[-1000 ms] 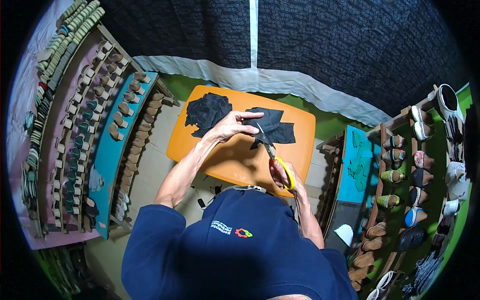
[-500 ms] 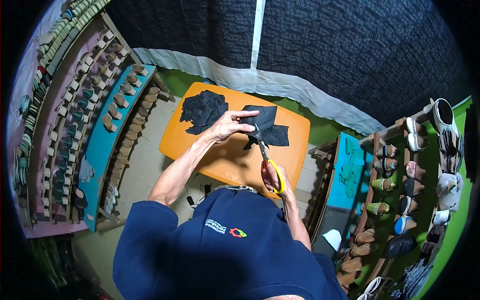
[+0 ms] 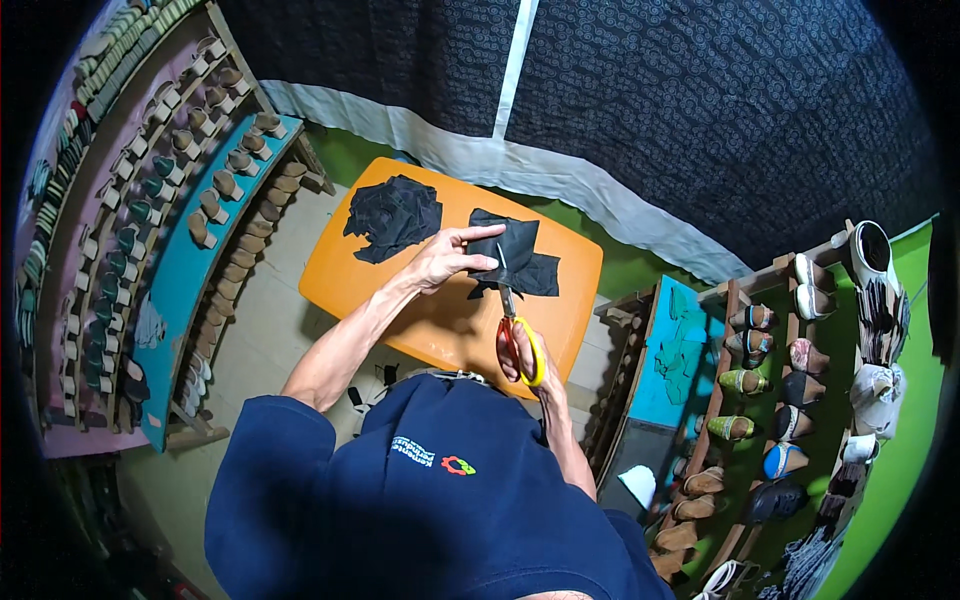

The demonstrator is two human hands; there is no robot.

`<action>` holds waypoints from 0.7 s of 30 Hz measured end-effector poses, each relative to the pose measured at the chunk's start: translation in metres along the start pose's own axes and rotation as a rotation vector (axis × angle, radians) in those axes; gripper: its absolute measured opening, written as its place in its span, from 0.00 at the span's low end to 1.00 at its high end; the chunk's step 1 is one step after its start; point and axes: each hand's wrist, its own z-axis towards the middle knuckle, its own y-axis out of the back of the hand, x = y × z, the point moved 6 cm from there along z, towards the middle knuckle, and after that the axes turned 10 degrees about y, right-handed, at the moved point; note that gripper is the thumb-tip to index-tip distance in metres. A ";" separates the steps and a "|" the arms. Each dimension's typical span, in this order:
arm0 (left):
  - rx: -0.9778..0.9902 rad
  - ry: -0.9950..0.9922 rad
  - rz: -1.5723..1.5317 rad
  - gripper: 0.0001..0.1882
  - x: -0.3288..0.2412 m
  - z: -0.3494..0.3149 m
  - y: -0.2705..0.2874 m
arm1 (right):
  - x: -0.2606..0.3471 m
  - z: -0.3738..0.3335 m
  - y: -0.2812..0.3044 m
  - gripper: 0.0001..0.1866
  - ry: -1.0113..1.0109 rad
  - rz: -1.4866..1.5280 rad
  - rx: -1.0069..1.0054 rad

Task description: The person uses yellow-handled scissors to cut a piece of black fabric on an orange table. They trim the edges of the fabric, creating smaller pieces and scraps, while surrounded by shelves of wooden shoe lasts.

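My left hand point(image 3: 452, 258) pinches the left edge of a black piece of material point(image 3: 515, 240), thumb and forefinger stretched along it. My right hand point(image 3: 521, 357) grips scissors point(image 3: 509, 302) by their yellow and red handles. The blades point away from me, and their tips lie at the black piece beside my left fingertips. Under the held piece, more black material point(image 3: 540, 275) rests on the orange table point(image 3: 455, 335). A heap of black pieces point(image 3: 395, 217) lies at the table's far left.
Wooden racks of shoes and lasts point(image 3: 222, 185) stand on the left, around a blue board. Another shoe rack point(image 3: 745, 380) is on the right, next to a blue surface with green pieces point(image 3: 683, 340). A dark patterned curtain point(image 3: 690, 130) hangs behind the table.
The whole view has shifted slightly, so the table and racks appear further left. My hands keep their hold on the black piece and the scissors, whose handles look slightly more spread.
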 end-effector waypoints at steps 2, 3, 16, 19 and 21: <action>-0.022 -0.025 -0.026 0.34 -0.001 -0.004 0.000 | 0.000 0.002 -0.001 0.30 -0.006 -0.021 -0.007; -0.030 -0.034 -0.031 0.34 0.000 -0.006 0.001 | 0.000 0.002 -0.001 0.30 -0.012 -0.026 -0.012; -0.103 -0.097 -0.121 0.36 0.007 -0.012 -0.003 | 0.002 0.002 -0.004 0.30 0.011 -0.161 -0.087; -0.108 -0.146 -0.123 0.36 0.003 -0.013 -0.005 | 0.000 0.001 -0.005 0.26 0.023 -0.088 -0.100; -0.125 -0.153 -0.159 0.36 0.002 -0.011 -0.005 | 0.003 -0.001 -0.006 0.26 0.023 -0.131 -0.110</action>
